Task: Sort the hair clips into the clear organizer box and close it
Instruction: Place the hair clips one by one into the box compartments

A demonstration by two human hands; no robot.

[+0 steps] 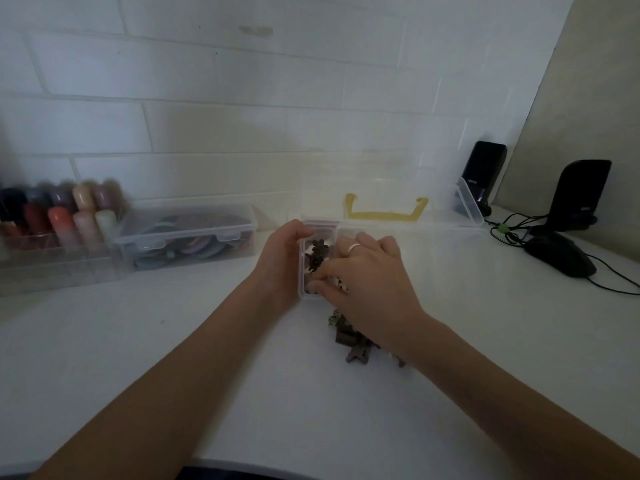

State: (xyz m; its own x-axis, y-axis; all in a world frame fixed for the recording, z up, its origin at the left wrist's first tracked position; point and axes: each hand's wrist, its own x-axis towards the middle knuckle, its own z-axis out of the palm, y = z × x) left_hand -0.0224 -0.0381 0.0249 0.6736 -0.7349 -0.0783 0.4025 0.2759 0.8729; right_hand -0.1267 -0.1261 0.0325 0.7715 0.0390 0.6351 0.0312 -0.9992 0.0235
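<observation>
Left hand point(282, 256) curled against the left wall of the clear organizer box point(302, 271), thumb hooked over the far corner, fingers hidden behind the wall, steadying it. Right hand point(367, 282) palm down over the box, fingers bent and bunched toward the near left compartment, fingertips point(320, 287) at something pale there; cannot tell whether pinching a clip or just pressing on it. Silver ring point(354, 247) on one finger of the right hand.

Box resting on the white worktop point(173, 341) near the middle, lid point(384, 188) swung open and tilted back toward the tiled wall point(242, 116), yellow handle point(386, 211) showing through the clear plastic. Dark hair clips point(317, 254) lying in the left compartment, between the two hands. More hair clips in a loose pile point(353, 344) on the worktop just in front of the box, partly hidden under the right wrist; brownish and dark, shapes blurred.

To the left, a closed clear case point(188, 233) with coloured bands inside, and beside it, at the far left edge, an open clear tray point(52, 261) with rows of rounded items in red, pink, cream and purple; too blurred to name. To the right, well apart from the box, a black mouse point(561, 254) with cable, and two black speakers point(483, 171) standing against the wall corner.
</observation>
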